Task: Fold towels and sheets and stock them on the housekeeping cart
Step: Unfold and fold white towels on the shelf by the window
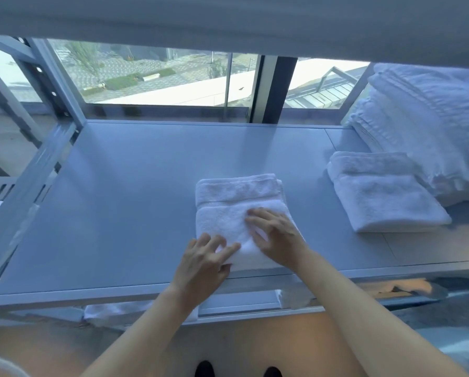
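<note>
A folded white towel (236, 213) lies at the front edge of the grey shelf (119, 200). The right hand (275, 234) lies flat on it, fingers spread. The left hand (203, 261) touches its near-left corner, fingers loosely apart. Left of this towel the shelf is bare to the frame post (23, 186). Right of it sits a second folded towel (383, 194), beside one tall linen stack (429, 126). No writing is readable.
</note>
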Action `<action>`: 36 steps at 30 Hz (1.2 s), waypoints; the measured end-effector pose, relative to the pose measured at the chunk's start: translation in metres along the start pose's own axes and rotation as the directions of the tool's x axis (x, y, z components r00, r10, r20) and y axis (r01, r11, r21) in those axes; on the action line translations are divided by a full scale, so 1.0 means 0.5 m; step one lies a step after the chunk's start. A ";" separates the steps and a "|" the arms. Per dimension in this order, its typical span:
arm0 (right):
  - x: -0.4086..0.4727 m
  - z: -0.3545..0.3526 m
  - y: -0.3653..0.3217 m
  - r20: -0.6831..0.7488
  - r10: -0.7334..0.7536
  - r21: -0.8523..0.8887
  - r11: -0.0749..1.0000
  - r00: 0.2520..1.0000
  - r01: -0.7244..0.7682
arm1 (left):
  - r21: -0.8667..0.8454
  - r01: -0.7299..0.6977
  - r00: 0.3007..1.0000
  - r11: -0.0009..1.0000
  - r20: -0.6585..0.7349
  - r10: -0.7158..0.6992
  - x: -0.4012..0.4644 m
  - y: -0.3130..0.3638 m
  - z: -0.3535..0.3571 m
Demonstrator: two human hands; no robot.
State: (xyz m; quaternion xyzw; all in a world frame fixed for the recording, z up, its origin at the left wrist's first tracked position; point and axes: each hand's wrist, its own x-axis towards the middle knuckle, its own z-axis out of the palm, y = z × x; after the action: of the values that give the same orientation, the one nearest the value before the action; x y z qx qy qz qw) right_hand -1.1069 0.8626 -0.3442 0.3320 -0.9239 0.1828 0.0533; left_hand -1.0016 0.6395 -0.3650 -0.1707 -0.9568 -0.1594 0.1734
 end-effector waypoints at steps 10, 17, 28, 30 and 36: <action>-0.129 0.062 -0.030 0.112 0.056 -0.096 0.994 0.992 -0.045 | -0.182 -0.022 0.999 0.983 0.037 0.030 -0.052 -0.047 0.024; -0.131 0.044 -0.021 0.159 0.105 -0.069 0.993 0.982 -0.095 | -0.284 0.095 0.995 0.954 0.065 -0.080 -0.028 -0.016 0.027; -0.152 -0.143 0.211 -0.003 0.288 -0.089 0.954 0.958 -0.287 | -0.372 0.173 0.983 0.912 0.130 -0.133 0.100 0.115 0.122; -0.154 -0.183 0.269 -0.044 0.317 -0.106 0.942 0.947 -0.320 | -0.379 0.188 0.980 0.906 0.137 -0.145 0.121 0.141 0.135; -0.165 -0.263 0.438 -0.072 0.421 -0.111 0.897 0.904 -0.427 | -0.445 0.250 0.968 0.860 0.107 -0.226 0.186 0.206 0.169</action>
State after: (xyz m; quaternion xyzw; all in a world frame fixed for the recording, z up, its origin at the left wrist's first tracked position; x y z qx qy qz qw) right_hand -1.1847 1.1169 -0.3064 0.1146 -0.9821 0.1396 0.0539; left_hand -1.0678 0.7870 -0.3788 -0.0911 -0.9105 -0.3948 0.0829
